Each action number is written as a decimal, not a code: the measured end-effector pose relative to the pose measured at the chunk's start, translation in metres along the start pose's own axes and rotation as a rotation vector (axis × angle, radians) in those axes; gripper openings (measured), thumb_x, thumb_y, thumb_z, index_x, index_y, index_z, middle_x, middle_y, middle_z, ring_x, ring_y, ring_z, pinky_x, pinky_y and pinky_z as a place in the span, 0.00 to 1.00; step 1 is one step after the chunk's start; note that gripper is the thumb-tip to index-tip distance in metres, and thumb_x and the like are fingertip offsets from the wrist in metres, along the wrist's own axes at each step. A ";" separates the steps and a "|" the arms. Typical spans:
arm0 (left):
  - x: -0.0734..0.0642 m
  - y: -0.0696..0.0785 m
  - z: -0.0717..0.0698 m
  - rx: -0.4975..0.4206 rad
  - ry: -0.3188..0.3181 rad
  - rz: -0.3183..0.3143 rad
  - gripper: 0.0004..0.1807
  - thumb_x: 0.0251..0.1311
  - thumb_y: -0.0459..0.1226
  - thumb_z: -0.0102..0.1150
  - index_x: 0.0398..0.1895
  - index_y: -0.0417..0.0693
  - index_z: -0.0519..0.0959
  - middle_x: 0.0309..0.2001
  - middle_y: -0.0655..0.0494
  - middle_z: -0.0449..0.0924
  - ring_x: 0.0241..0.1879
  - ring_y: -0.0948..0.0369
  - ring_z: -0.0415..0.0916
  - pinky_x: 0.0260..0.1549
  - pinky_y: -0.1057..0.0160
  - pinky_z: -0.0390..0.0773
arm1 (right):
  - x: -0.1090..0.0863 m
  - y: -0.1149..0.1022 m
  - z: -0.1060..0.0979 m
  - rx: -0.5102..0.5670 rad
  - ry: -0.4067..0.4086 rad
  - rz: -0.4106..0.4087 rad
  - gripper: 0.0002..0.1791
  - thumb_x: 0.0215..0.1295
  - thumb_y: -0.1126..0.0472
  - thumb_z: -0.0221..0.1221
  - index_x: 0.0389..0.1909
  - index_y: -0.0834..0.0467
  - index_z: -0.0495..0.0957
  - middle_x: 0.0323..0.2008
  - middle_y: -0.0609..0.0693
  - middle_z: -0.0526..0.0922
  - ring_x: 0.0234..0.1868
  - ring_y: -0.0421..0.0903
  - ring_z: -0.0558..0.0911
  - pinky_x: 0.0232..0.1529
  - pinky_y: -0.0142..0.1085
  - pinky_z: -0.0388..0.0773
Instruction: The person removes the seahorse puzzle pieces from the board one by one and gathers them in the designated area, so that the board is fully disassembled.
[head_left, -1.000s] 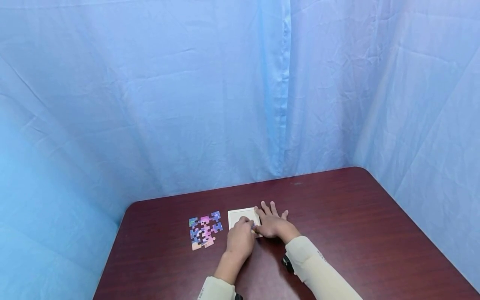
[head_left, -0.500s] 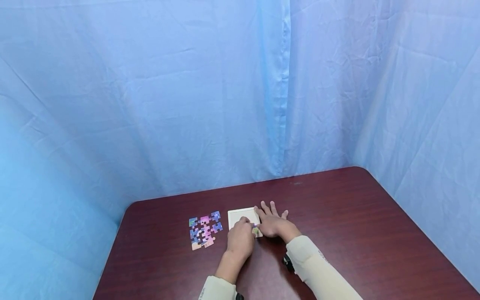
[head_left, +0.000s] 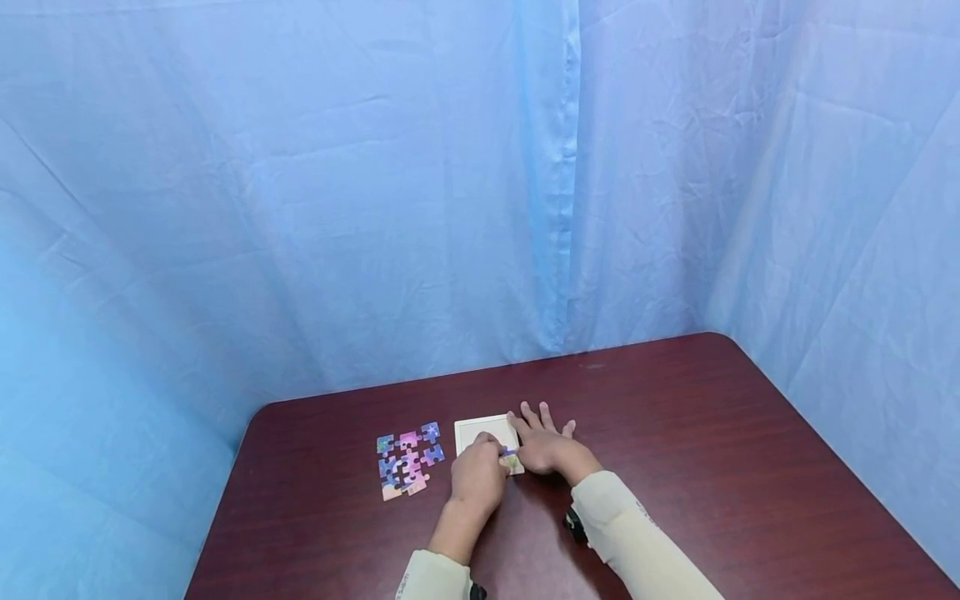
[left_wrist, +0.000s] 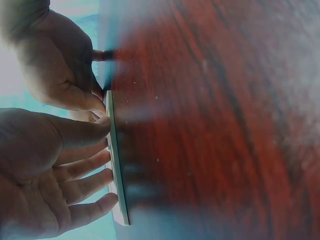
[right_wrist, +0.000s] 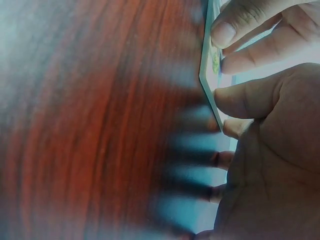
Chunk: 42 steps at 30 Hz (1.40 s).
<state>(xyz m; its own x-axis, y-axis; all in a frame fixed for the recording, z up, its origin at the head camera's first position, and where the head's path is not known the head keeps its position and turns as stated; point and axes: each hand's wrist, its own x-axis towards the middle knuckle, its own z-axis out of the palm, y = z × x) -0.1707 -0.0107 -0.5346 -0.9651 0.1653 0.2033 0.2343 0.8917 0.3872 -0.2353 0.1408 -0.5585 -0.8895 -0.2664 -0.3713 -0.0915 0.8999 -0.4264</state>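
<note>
A shallow cream puzzle tray (head_left: 483, 428) lies flat on the table in the head view. In its near right corner sits a yellow-green jigsaw piece (head_left: 513, 464), with a bit of purple just beyond it. My left hand (head_left: 478, 475) reaches over the near part of the tray; in the left wrist view its thumb and fairly straight fingers touch the tray (left_wrist: 116, 165). The right hand (head_left: 546, 446) spreads its fingers over the right side, its thumb touching the tray near the corner in the right wrist view. What lies under the left fingertips is mostly hidden.
Left of the tray lies a cluster of several jigsaw pieces (head_left: 412, 463), pink, blue and purple, partly side by side. The dark red wooden table (head_left: 660, 433) runs back to a light blue curtain (head_left: 375, 208) that hangs along its sides and back.
The left hand has shifted slightly left and toward the person, and the right thumb has drawn back, so more of the yellow-green corner piece shows. The loose pieces have stayed put.
</note>
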 end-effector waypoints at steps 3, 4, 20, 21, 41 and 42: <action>-0.001 0.000 0.000 -0.005 -0.002 -0.005 0.13 0.51 0.33 0.78 0.41 0.42 0.90 0.45 0.54 0.86 0.40 0.51 0.87 0.37 0.51 0.85 | 0.000 0.001 0.001 0.005 0.004 0.004 0.39 0.77 0.55 0.46 0.86 0.45 0.49 0.88 0.50 0.37 0.87 0.59 0.29 0.74 0.79 0.25; -0.001 0.000 0.000 -0.006 0.000 -0.006 0.13 0.51 0.32 0.78 0.41 0.42 0.89 0.46 0.54 0.86 0.39 0.51 0.87 0.37 0.51 0.85 | 0.000 0.001 0.002 0.005 0.006 0.003 0.38 0.77 0.55 0.46 0.86 0.46 0.49 0.88 0.50 0.37 0.87 0.59 0.29 0.74 0.79 0.25; -0.001 0.000 -0.001 0.005 0.032 -0.009 0.10 0.48 0.34 0.80 0.35 0.42 0.90 0.42 0.50 0.82 0.31 0.50 0.85 0.33 0.51 0.84 | 0.002 0.000 0.002 0.000 0.008 0.005 0.38 0.78 0.54 0.47 0.86 0.45 0.50 0.88 0.50 0.38 0.87 0.59 0.29 0.74 0.79 0.25; 0.000 0.000 -0.001 0.003 0.033 -0.010 0.10 0.48 0.34 0.80 0.35 0.42 0.90 0.41 0.50 0.82 0.31 0.50 0.85 0.34 0.51 0.84 | 0.001 0.000 0.001 -0.001 0.009 0.005 0.38 0.78 0.54 0.47 0.86 0.45 0.50 0.88 0.50 0.38 0.87 0.59 0.29 0.74 0.79 0.26; 0.004 -0.009 0.000 -0.087 0.070 -0.080 0.16 0.37 0.36 0.86 0.30 0.44 0.89 0.32 0.54 0.86 0.32 0.54 0.85 0.33 0.55 0.82 | 0.003 0.002 0.004 -0.018 0.027 -0.007 0.38 0.77 0.55 0.47 0.86 0.46 0.50 0.88 0.51 0.38 0.87 0.60 0.30 0.73 0.80 0.26; 0.005 -0.010 0.000 -0.100 0.069 -0.088 0.15 0.37 0.36 0.86 0.30 0.44 0.89 0.31 0.54 0.87 0.31 0.54 0.85 0.33 0.55 0.82 | 0.003 0.002 0.004 -0.018 0.028 -0.006 0.38 0.77 0.54 0.48 0.86 0.46 0.50 0.88 0.51 0.38 0.87 0.60 0.30 0.73 0.80 0.26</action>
<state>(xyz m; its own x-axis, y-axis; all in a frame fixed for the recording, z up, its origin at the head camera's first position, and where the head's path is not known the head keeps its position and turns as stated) -0.1773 -0.0186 -0.5372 -0.9730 0.0557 0.2241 0.1627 0.8543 0.4937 -0.2362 0.1407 -0.5640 -0.9011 -0.2625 -0.3452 -0.1051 0.9044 -0.4134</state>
